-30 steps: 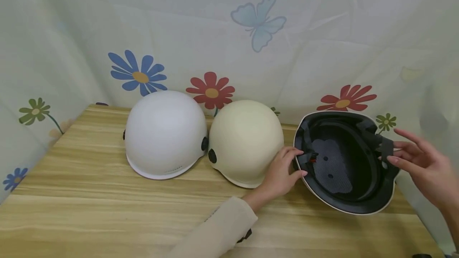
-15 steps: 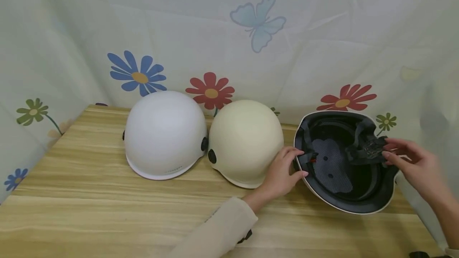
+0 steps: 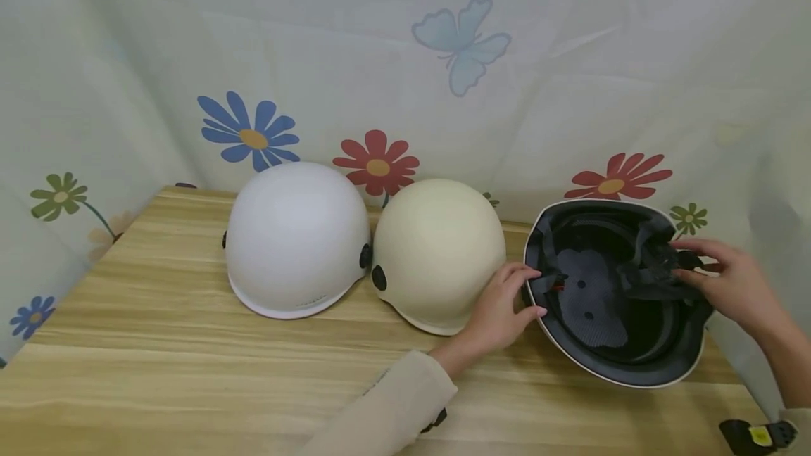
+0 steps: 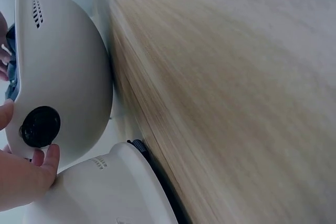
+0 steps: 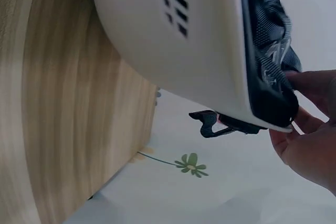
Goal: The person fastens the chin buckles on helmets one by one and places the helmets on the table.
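Note:
A helmet [image 3: 633,369] lies upside down at the right of the table, its black lining facing up. Black straps [image 3: 652,280] are bunched inside its right side. My left hand [image 3: 497,312] grips the left edge between thumb and fingers; in the left wrist view its fingers sit by a round black button [image 4: 41,126]. With thumb inside and fingers behind, my right hand [image 3: 738,287] pinches the right rim beside the straps. The right wrist view shows a black buckle piece [image 5: 210,124] hanging outside the far rim. Part of the right fingers is hidden.
A cream helmet [image 3: 440,252] stands dome up, close to my left hand. Left of it is a white helmet [image 3: 298,238], also dome up. A patterned curtain [image 3: 538,111] hangs behind the wooden table [image 3: 190,371].
My right hand has brought the black strap from outside the right rim into the helmet, then moved its grip onto the rim. The left hand keeps its hold.

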The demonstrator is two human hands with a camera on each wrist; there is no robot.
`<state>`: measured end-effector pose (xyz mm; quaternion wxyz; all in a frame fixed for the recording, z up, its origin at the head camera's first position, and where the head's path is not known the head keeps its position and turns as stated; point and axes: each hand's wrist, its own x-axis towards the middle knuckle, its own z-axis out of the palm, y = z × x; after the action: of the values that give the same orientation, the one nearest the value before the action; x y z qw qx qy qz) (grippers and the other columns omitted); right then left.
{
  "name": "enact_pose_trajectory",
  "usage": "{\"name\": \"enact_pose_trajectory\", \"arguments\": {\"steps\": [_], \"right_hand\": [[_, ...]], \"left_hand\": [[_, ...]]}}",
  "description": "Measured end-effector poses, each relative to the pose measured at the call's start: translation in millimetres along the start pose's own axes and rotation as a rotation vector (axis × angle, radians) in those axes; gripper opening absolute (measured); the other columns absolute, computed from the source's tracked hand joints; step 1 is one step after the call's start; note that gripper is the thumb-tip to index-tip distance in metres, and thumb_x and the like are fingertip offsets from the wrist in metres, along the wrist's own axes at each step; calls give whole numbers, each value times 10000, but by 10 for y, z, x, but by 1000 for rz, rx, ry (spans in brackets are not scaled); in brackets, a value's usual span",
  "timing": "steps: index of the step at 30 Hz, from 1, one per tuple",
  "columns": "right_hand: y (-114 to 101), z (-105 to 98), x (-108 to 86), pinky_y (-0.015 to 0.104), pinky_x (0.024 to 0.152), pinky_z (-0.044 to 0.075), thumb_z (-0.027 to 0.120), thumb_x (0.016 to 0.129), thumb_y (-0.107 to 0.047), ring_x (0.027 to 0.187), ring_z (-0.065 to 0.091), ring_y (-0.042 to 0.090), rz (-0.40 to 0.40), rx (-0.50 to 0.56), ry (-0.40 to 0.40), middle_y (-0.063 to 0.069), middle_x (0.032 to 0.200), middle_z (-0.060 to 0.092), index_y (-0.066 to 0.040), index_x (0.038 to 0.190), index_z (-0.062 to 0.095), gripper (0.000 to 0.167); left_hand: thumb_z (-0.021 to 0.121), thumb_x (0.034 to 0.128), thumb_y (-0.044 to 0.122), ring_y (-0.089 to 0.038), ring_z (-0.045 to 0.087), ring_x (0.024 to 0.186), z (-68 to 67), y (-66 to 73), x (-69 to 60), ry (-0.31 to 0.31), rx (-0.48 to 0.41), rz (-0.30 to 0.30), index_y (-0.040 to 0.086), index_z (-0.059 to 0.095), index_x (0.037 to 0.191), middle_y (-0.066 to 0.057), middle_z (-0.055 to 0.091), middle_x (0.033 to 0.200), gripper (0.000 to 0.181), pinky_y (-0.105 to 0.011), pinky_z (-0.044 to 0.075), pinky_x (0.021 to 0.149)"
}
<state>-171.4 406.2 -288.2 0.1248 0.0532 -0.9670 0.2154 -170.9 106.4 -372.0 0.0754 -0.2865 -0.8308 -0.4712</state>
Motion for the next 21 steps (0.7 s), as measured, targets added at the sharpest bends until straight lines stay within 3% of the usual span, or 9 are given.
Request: {"name": "enact_pose_trajectory", "arguments": {"steps": [2,4,6,8,9,11,15,19,21], "right_hand": [[15,12,-21,651,767,353,561,867,45,1059,372,510,23,8,2,353,1195,425,114,1179,490,327],[33,21,-44,509,760,458,552,871,48,1010,410,477,47,9,8,341,1192,430,103,1192,489,332],[53,23,-67,309,687,505,550,876,35,924,500,295,69,5,21,312,1183,444,91,1202,490,337],[78,20,-91,151,568,444,550,879,25,815,503,70,75,8,39,293,1153,458,95,1207,490,340],[92,16,-102,97,520,384,552,882,14,771,453,-43,80,5,50,282,1142,462,98,1204,492,339],[116,8,-124,94,502,375,551,890,-13,720,333,-170,92,0,68,267,1107,473,106,1198,492,335],[142,-14,-170,119,506,357,540,917,-85,705,316,-186,129,-5,97,234,1043,490,108,1201,492,347],[186,-41,-213,94,544,350,548,914,-82,697,396,-127,127,111,188,-11,944,520,77,1194,529,323],[169,-75,-246,54,575,348,555,905,-60,731,432,-102,100,196,221,-139,932,509,-26,1169,588,269]], "left_hand": [[693,820,204,-145,428,1181,2,-1,-1,2,-3,0,87,539,1228,-52,459,1264,451,-193,314,988],[693,820,202,-143,427,1181,3,-4,-2,3,-5,0,87,540,1228,-50,458,1265,450,-193,312,989],[691,822,201,-142,426,1183,4,-6,-4,0,-8,1,87,539,1230,-48,456,1267,450,-193,311,990],[689,824,198,-141,423,1188,7,-10,-5,-4,-12,0,86,538,1231,-47,453,1272,448,-193,310,991],[688,825,194,-141,422,1190,9,-12,-7,-6,-14,1,86,538,1232,-46,453,1273,447,-193,310,991],[685,828,191,-140,419,1195,12,-15,-9,-9,-16,0,86,536,1234,-45,451,1278,444,-192,309,991],[682,831,188,-137,421,1195,19,-17,-11,-7,-15,0,89,535,1236,-40,451,1280,443,-190,311,988],[679,833,203,-138,427,1189,24,-5,-9,3,-3,-6,91,535,1237,-43,453,1278,444,-192,317,985],[681,832,213,-141,430,1185,26,7,-8,13,2,-10,90,537,1236,-46,456,1272,446,-194,321,984]]}}
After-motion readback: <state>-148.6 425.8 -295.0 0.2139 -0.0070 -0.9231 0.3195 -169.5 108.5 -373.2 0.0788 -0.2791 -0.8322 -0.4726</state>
